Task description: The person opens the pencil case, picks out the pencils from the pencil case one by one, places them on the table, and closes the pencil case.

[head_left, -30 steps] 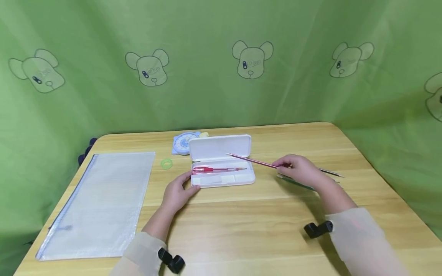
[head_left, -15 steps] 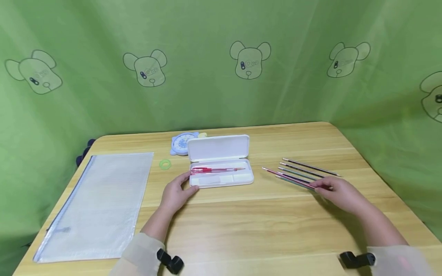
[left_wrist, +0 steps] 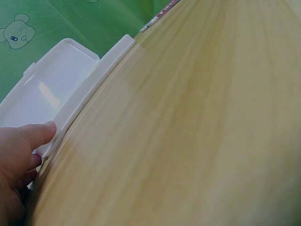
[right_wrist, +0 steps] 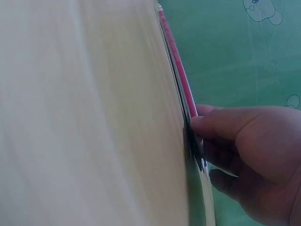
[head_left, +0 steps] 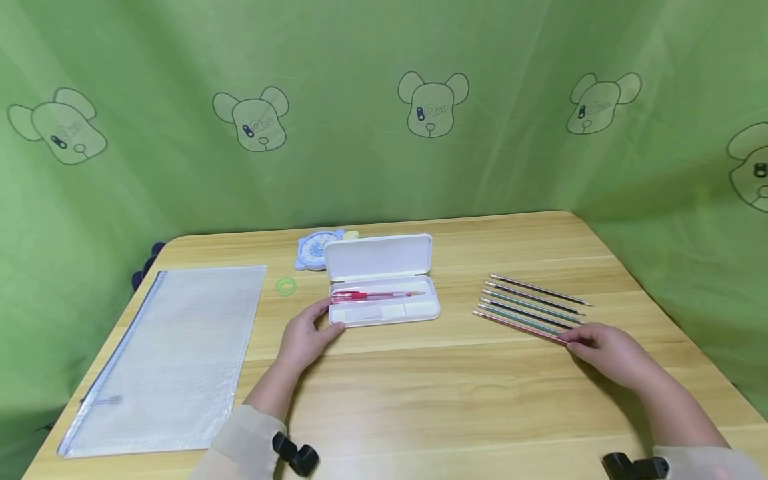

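An open white pencil case [head_left: 384, 312] stands mid-table with a red pen [head_left: 360, 296] and a pencil [head_left: 414, 294] inside. My left hand [head_left: 303, 337] grips its left end, thumb at the front corner and fingers along the side; the left wrist view shows this thumb [left_wrist: 40, 134] against the case's wall. To the right, several dark and green pencils [head_left: 528, 298] lie side by side on the table. My right hand [head_left: 615, 353] pinches the near end of a red pencil [head_left: 519, 326] at the front of that row. Its fingers hide the pencil's tip.
A clear zip pouch [head_left: 168, 353] lies flat on the left of the wooden table [head_left: 456, 413]. A green ring [head_left: 286, 287] and a blue clock-like object [head_left: 317, 249] are left of and behind the case. Green curtain [head_left: 336, 180] surrounds the table's far side.
The right hand has carried the red pencil from beside the case rightward and down to the near side of the pencil row. The left hand has stayed on the pencil case.
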Motion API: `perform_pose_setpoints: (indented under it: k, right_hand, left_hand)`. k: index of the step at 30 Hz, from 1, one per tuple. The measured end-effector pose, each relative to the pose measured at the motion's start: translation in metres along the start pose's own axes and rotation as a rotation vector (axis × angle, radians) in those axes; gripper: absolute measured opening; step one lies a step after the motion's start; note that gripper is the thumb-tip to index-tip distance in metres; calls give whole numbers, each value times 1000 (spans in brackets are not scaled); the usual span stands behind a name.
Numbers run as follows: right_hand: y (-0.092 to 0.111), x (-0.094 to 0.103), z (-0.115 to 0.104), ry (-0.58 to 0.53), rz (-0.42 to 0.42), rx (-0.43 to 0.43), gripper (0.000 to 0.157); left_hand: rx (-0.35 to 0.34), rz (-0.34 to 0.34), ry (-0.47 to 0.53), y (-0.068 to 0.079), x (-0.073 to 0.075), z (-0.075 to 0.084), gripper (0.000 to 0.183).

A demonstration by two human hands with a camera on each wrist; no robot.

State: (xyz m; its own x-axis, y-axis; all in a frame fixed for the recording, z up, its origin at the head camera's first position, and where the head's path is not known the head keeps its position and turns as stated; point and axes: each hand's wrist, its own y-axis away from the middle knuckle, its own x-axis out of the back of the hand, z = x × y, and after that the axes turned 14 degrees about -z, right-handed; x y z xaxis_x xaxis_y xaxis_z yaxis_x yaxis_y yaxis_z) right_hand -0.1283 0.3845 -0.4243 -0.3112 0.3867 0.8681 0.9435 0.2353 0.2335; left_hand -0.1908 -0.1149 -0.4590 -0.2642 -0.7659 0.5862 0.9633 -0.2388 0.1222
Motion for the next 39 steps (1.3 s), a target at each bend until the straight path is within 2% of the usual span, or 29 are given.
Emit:
perform_pose_setpoints:
  k: [11, 19, 24, 28, 39]
  right_hand:
    - [-4, 0, 1, 37, -1, -26, 15]
    - [-13, 8, -15, 28, 36, -13, 31]
    - [-35, 16, -42, 30, 51, 55, 29]
    - [-57, 18, -68, -5, 24, 107, 29]
    - [-121, -4, -130, -144, -78, 185, 30]
  left_hand:
    - [0, 6, -3, 0, 1, -1, 63]
    - [-5, 13, -17, -2, 0, -3, 63]
    - [-2, 12, -12, -1, 1, -3, 63]
    - [7, 5, 2, 0, 1, -2, 62]
    - [-7, 12, -13, -1, 0, -2, 62]
